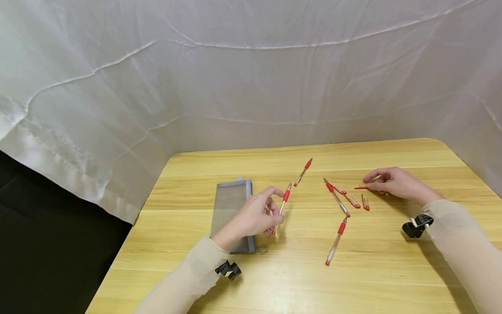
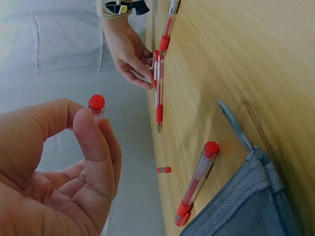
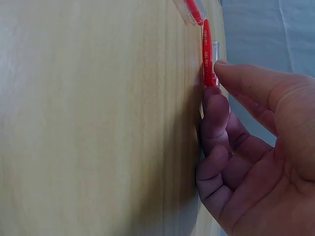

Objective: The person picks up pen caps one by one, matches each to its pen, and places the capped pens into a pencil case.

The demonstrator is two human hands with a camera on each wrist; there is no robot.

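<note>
Pinching a slim red-capped clear plastic pen (image 1: 283,205) mid-barrel, the left hand (image 1: 252,216) lifts it above the wooden surface (image 1: 298,279) beside a grey mesh pouch (image 1: 231,209). Light, stiff and slick, it seems best gripped at its red rubber sleeve, while the right hand (image 1: 394,182) nips a thin red refill (image 3: 208,61) lying flat, likely bendy.

Four uncapped red pens: one (image 1: 281,208) held, three on the counter (image 1: 274,279), at far (image 1: 303,172), middle (image 1: 336,197) and near (image 1: 336,242). Four loose caps: three (image 1: 353,201) together, one (image 1: 361,187) at the right. One grey pouch (image 1: 229,205).
</note>
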